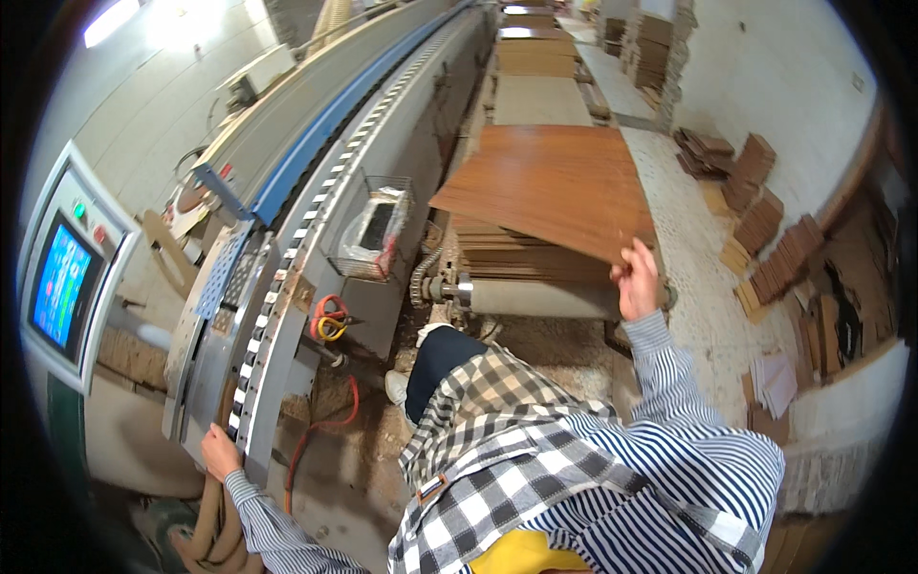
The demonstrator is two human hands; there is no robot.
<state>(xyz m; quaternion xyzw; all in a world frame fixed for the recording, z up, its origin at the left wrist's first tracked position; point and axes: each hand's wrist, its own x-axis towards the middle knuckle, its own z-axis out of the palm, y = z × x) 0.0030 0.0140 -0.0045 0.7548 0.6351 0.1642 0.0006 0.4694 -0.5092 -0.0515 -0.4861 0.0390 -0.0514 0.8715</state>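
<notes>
A thin brown wooden panel (555,187) is held at its near right corner by the right hand (638,280), whose fingers are closed around the edge, with the thumb on the top face. The panel is lifted at this corner and is tilted, so that it lies partly above the stack of similar panels (516,256) under it, on which its far part seems to rest. The stack is placed on a roller table, and a grey roller (535,297) is seen just below the front of the stack. The left hand (219,452) is laid flat against the near end of the long grey machine (287,287), beside the black and white chequered strip (273,306) that runs along it; the fingers are spread on the metal and nothing is gripped by them. Both arms are covered by striped sleeves, and a chequered apron is worn over the body. At the far left, a control panel with a blue screen (59,285) is mounted. A wire basket (375,225) with a plastic bag in it is hung on the side of the machine, near the stack. Red and yellow cables (328,318) are seen below the basket. On the right, small pieces of wood (765,239) are piled on the floor by the white wall.
</notes>
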